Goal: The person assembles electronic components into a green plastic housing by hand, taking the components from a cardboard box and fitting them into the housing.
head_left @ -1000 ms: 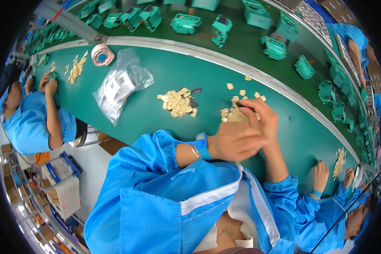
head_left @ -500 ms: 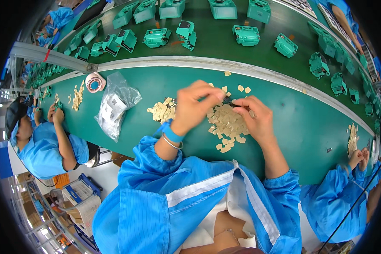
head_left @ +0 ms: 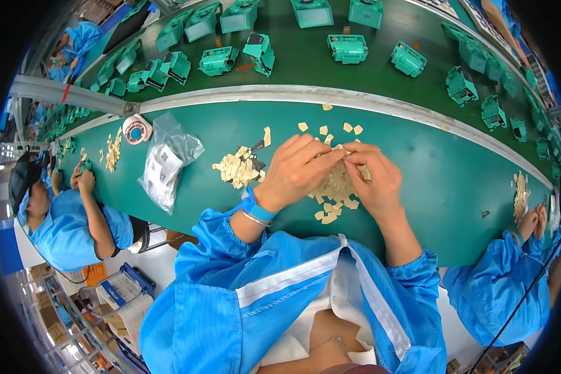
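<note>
My left hand [head_left: 300, 172], with a blue band and a pale bangle at its wrist, and my right hand [head_left: 378, 181] meet fingertip to fingertip above the bench. Both are closed in a pinch; whatever sits between the fingers is too small and covered to name. Under them spreads a pile of small cream-coloured flat pieces [head_left: 336, 192], partly hidden by the hands. Several loose cream pieces lie just beyond the fingers. Left of my left hand is a second pile of cream pieces [head_left: 234, 167], with some dark flat pieces [head_left: 255, 164] at its right side.
Left on the green bench [head_left: 436, 187] lie a clear plastic bag [head_left: 168, 165] with white contents and a pink-and-white tape roll [head_left: 136, 129]. Beyond a metal rail [head_left: 243, 93], green housings [head_left: 348, 48] stand on a green surface. Co-workers in blue sit at left [head_left: 75, 218] and right [head_left: 495, 293].
My left hand has come down and toward the right, so its fingertips now meet those of my right hand. A dark piece seen between them earlier is now hidden. The view has shifted slightly.
</note>
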A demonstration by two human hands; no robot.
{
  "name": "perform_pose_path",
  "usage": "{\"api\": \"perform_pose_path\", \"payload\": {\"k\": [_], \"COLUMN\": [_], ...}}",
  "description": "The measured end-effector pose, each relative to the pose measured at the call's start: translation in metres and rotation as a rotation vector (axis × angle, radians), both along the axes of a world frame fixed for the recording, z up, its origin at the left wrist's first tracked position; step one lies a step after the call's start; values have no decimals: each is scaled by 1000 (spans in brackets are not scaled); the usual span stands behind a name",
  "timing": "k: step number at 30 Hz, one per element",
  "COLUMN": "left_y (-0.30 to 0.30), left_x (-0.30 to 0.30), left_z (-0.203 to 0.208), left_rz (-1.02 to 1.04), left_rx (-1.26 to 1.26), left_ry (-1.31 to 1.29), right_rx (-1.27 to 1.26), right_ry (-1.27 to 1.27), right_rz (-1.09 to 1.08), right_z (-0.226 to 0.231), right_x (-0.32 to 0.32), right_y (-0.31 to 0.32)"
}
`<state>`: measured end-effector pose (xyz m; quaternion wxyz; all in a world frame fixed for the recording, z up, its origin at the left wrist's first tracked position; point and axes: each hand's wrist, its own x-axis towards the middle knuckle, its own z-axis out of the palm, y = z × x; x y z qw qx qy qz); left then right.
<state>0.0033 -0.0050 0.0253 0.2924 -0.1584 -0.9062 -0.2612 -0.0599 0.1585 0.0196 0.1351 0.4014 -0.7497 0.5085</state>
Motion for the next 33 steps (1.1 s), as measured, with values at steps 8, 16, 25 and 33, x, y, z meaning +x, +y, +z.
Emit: {"api": "perform_pose_path", "payload": {"k": [8,16,25,33], "left_y": [0,3,10,15], "left_x": [-3,-1,-2,0], "left_z": [-3,-7,-9,-3], "left_rz": [40,59,-37,87], "left_rx": [-42,-113,-73,-100], "left_ry": [160,194,43,211], "right_rx": [-202,-320,-284,-384], "right_ry": [-783,-970,-496,-633], "right_rz": [320,288,195,203], "right_z": [-8,-10,-18,-16], "right_x": [-7,-7,-5,-2], "right_y": [13,12,12,12]}}
